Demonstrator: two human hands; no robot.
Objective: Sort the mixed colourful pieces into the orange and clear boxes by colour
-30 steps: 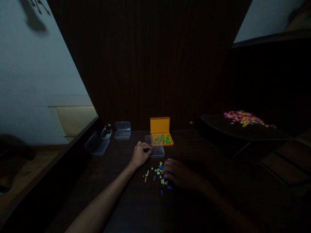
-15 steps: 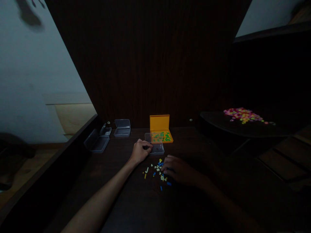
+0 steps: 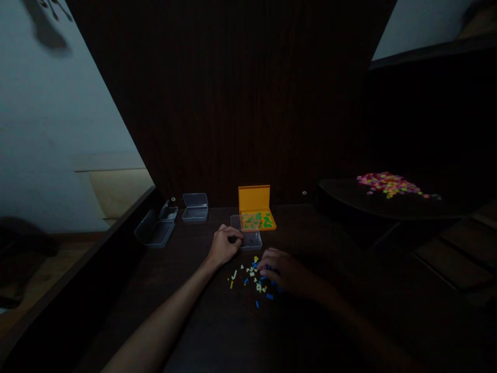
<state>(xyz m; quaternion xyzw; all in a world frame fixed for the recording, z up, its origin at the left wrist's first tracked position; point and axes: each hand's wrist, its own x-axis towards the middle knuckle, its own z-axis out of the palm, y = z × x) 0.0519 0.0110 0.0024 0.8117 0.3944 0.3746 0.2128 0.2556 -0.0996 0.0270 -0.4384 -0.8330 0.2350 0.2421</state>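
Note:
My left hand (image 3: 224, 245) rests curled at the left edge of a small clear plastic box (image 3: 250, 239) on the dark table (image 3: 217, 321). Its fingers are closed against the box's side. My right hand (image 3: 282, 271) lies over a scatter of tiny blue, yellow and white pieces (image 3: 251, 277), fingers bent down onto them. What the fingertips pinch is too dark to see. Behind the clear box stands an open orange case (image 3: 255, 210) with green pieces in its tray.
Two more clear boxes lie at the back left, one shut (image 3: 195, 207) and one open (image 3: 154, 231). A pile of pink and yellow pieces (image 3: 386, 184) lies on a dark round surface at the right. A dark wooden panel rises behind the table.
My right hand has shifted slightly among the small pieces. My left hand stays at the clear box. The view has shifted a little.

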